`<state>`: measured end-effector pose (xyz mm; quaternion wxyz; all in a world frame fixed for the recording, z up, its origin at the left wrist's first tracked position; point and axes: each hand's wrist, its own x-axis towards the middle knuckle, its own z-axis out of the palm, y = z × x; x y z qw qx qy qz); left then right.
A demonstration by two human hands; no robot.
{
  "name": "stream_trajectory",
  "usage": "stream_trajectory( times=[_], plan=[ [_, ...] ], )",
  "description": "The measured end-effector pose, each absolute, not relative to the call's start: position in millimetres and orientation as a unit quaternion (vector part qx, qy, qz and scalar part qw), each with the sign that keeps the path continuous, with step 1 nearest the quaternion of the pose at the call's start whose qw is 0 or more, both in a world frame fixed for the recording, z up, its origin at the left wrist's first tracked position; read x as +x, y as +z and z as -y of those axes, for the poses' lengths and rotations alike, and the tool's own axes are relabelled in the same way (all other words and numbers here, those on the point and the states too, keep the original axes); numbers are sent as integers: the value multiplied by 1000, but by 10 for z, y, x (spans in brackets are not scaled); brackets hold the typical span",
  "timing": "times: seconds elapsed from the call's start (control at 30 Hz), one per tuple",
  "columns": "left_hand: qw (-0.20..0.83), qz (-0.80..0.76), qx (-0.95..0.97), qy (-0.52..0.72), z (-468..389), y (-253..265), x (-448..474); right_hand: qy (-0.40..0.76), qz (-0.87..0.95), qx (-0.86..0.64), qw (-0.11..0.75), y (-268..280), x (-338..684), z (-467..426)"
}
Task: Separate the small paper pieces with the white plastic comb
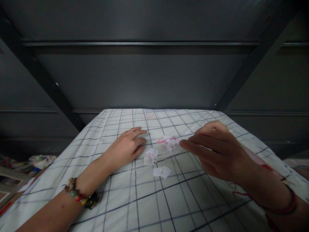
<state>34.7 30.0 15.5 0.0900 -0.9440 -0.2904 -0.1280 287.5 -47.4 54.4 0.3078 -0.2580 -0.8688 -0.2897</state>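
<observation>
Paper scraps, small and white with pink marks, lie in loose piles near the middle of the white cloth with dark grid lines (135,199) on the desk: one pile (168,142), a second (151,156), two pieces (162,171) nearer. Left hand (126,146) rests flat, fingers spread, touching the second pile. Right hand (214,151) hovers half-curled beside the first pile; whether it holds something I cannot tell. No container is visible.
</observation>
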Motion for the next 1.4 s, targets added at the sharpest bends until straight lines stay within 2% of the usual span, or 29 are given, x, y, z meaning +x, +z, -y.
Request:
stream_trajectory(
  times=[0.17, 0.33, 0.47, 0.63, 0.77, 0.93, 1.4],
  plan=[
    [82, 284, -946, -130, -308, 159, 340, -276, 873, -239, 323, 549, 2881, 482],
    [88, 281, -946, -134, -313, 157, 333, -274, 881, -239, 303, 555, 2881, 487],
    [88, 283, -946, -133, -301, 163, 335, -264, 873, -242, 331, 553, 2880, 498],
    [91, 284, -946, -127, -307, 156, 334, -268, 885, -238, 299, 541, 2843, 505],
    [87, 285, -945, -131, -316, 160, 331, -266, 873, -238, 332, 523, 2817, 510],
    [84, 283, -946, -134, -313, 170, 332, -238, 891, -233, 308, 491, 2802, 521],
    [69, 276, -949, -134, -297, 194, 331, -231, 883, -235, 334, 487, 2817, 511]
  ],
)
